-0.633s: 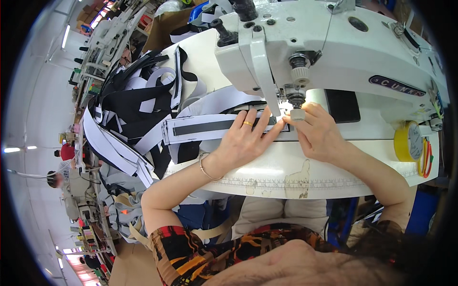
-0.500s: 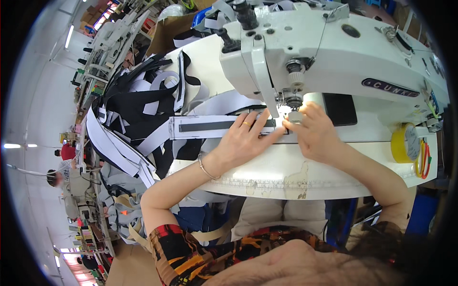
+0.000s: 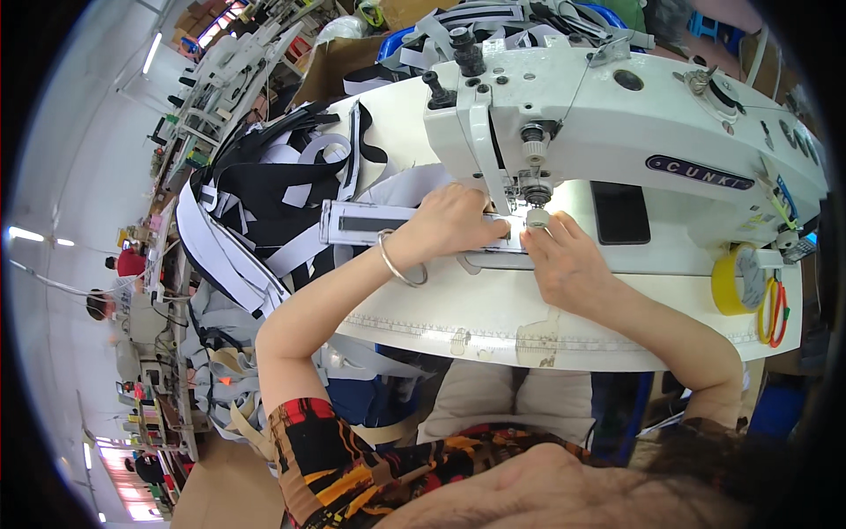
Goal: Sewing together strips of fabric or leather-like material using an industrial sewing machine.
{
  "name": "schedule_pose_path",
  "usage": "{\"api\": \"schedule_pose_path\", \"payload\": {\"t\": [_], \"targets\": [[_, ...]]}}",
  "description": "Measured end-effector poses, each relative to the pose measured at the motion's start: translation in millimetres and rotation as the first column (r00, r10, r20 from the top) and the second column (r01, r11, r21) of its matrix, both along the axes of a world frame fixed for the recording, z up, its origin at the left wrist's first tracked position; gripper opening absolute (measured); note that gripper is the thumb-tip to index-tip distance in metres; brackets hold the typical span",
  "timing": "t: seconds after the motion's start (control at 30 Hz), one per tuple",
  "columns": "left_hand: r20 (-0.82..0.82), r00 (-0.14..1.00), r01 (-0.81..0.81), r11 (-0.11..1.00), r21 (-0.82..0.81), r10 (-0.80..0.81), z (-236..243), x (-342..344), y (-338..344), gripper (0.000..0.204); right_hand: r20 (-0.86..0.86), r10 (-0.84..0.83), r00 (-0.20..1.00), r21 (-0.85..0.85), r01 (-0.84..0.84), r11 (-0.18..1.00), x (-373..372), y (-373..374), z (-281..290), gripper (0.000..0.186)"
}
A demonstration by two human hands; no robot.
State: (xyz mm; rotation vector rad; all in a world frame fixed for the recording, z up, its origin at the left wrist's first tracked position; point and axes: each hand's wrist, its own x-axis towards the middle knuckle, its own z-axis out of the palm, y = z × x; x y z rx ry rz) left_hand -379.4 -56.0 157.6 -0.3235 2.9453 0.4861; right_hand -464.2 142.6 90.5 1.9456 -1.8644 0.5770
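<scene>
My left hand [image 3: 454, 218] has its fingers curled closed on a white strip [image 3: 352, 222] with a dark centre bar, left of the sewing machine's presser foot [image 3: 536, 204]. My right hand [image 3: 564, 264] lies just right of and below the foot, fingers apart and extended, tips touching the strip's lit end; exactly what lies under them is unclear. The white sewing machine [image 3: 617, 115] stands over both hands, and its head partly hides the strip.
A tangled pile of black and white straps [image 3: 264, 181] covers the table's left. A black phone [image 3: 621, 212], yellow tape roll [image 3: 730, 284] and scissors [image 3: 775, 322] are on the right. A blue bin [image 3: 392, 46] stands behind. Other workers [image 3: 129, 263] and machines line the left.
My left hand has shifted up and its outspread fingers have curled in. My right hand has moved slightly down, its fingers now straighter. The whole view has also shifted a little.
</scene>
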Motion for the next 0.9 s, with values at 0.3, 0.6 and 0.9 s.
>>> {"api": "schedule_pose_path", "payload": {"t": [0.3, 0.6, 0.9], "targets": [[0.032, 0.999, -0.006, 0.969, 0.248, -0.002, -22, -16, -22, 0.040, 0.010, 0.011, 1.000, -0.027, -0.011, 1.000, 0, 2, 1, 0.034], [0.039, 0.991, -0.126, 0.829, 0.545, 0.125, -45, -20, -30, 0.017, 0.100, -0.006, 0.995, -0.023, 0.008, 1.000, -2, 1, 3, 0.035], [-0.067, 0.982, -0.135, 0.908, 0.397, 0.175, -38, -28, -39, 0.039, 0.035, -0.062, 0.997, -0.030, 0.063, 0.998, -9, -12, -2, 0.028]]}}
